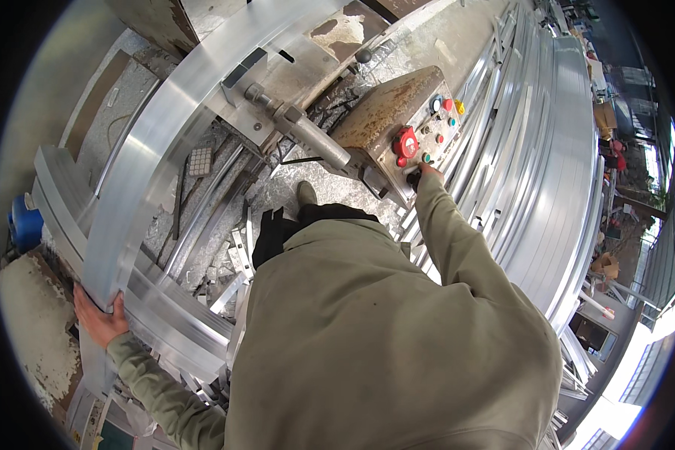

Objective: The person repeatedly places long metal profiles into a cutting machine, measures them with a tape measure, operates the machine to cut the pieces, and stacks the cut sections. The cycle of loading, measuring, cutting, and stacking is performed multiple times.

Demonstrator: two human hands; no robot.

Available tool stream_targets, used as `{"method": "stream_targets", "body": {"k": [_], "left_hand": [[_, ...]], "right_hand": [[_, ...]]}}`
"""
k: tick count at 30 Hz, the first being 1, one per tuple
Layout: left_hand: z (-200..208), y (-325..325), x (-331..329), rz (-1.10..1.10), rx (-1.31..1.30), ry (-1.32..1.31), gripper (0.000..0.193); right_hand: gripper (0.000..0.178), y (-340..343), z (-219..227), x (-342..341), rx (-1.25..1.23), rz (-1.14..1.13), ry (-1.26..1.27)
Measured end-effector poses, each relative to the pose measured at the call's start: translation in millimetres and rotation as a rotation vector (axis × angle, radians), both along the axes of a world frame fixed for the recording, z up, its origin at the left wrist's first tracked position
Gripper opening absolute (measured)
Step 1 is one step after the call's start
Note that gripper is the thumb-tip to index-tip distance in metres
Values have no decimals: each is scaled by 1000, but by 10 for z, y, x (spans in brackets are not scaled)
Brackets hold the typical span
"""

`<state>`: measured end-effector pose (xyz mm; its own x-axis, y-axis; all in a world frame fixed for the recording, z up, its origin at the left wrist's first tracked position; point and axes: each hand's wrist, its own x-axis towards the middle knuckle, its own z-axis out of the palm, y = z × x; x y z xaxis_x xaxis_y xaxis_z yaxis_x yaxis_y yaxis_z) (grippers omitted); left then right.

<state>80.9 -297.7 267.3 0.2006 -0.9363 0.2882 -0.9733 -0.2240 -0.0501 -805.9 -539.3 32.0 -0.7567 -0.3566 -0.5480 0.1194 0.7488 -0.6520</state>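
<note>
A long, wide aluminium profile (127,180) runs from the saw-like machine's metal bed (240,112) toward the lower left. My left hand (101,316) lies on its near part, fingers stretched out and thumb apart. My right hand (430,173) is at the lower edge of a control panel (420,142), beside a black knob (413,178) and just below a green button (427,157). Its fingers are mostly hidden, so their grip cannot be made out. Above them on the panel sits a large red switch (405,143). A metal cylinder (315,139) sticks out from the bed toward me.
Long aluminium bars (532,180) lie stacked along my right side. More profiles (180,322) lie beneath the one under my left hand. Offcuts (240,255) and metal chips cover the floor near my shoe (306,193). A blue container (25,223) stands at the far left.
</note>
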Motion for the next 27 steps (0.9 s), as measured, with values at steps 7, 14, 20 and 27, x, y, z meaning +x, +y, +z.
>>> {"method": "stream_targets", "body": {"k": [7, 14, 20, 27], "left_hand": [[86, 18, -115, 81, 29, 39, 106], [54, -26, -122, 108, 30, 39, 108], [116, -6, -115, 121, 50, 23, 109], [152, 81, -173, 155, 63, 1, 113]], "right_hand": [[45, 99, -54, 216, -92, -49, 100], [46, -26, -255, -39, -153, -198, -56], [47, -78, 127, 405, -201, -83, 43], [50, 657, -216, 280, -199, 115, 100]]}}
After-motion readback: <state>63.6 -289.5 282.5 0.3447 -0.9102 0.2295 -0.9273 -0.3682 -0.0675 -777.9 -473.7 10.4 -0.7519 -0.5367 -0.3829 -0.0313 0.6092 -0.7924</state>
